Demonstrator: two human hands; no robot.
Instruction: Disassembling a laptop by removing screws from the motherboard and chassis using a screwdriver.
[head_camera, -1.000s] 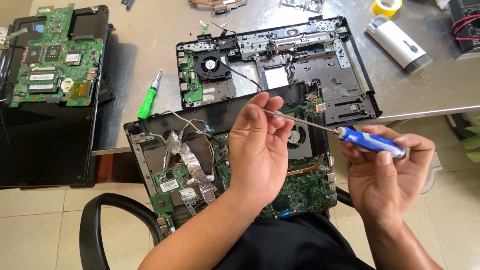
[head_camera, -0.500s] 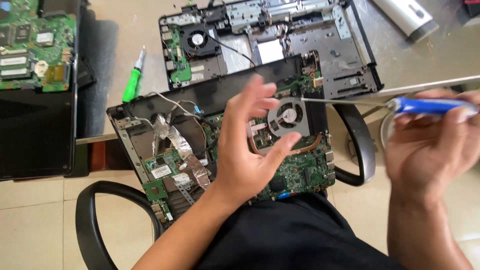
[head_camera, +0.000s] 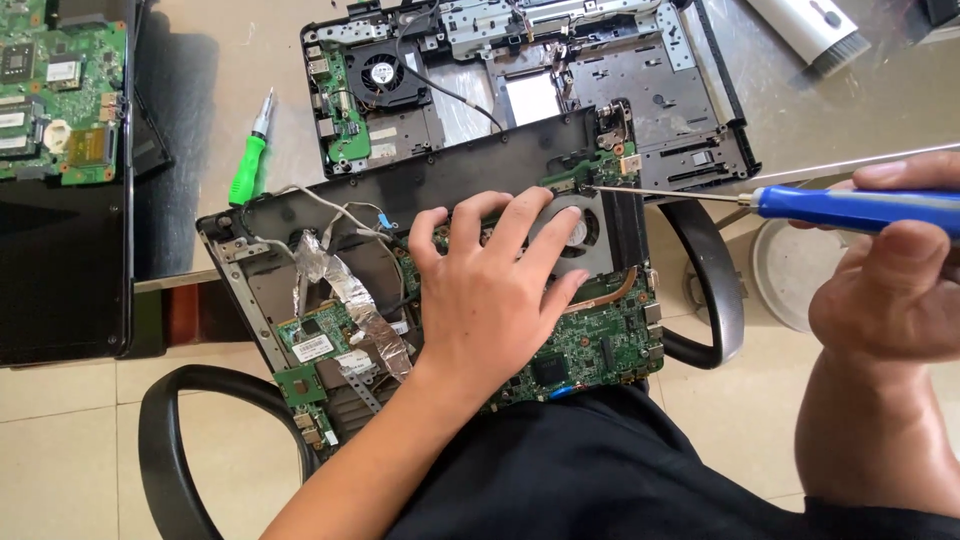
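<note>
An opened laptop base (head_camera: 300, 260) with a green circuit board (head_camera: 600, 345) and a round cooling fan (head_camera: 590, 235) rests on my lap, leaning against the table edge. My left hand (head_camera: 490, 290) lies flat on the board, fingers spread, fingertips on the fan. My right hand (head_camera: 890, 290) grips a blue-handled screwdriver (head_camera: 850, 208) held nearly level; its thin metal tip touches the board's top corner near the fan (head_camera: 585, 187).
A second stripped laptop chassis (head_camera: 640, 90) with its own fan lies on the grey table behind. A green-handled screwdriver (head_camera: 250, 160) lies left of it. A loose green motherboard (head_camera: 60, 90) sits on a black laptop at far left. Black chair armrests (head_camera: 720, 300) flank my lap.
My left hand has dropped from raised in the air onto the board and fan. The screwdriver tip has moved down to the board's top corner. The camera has drawn closer.
</note>
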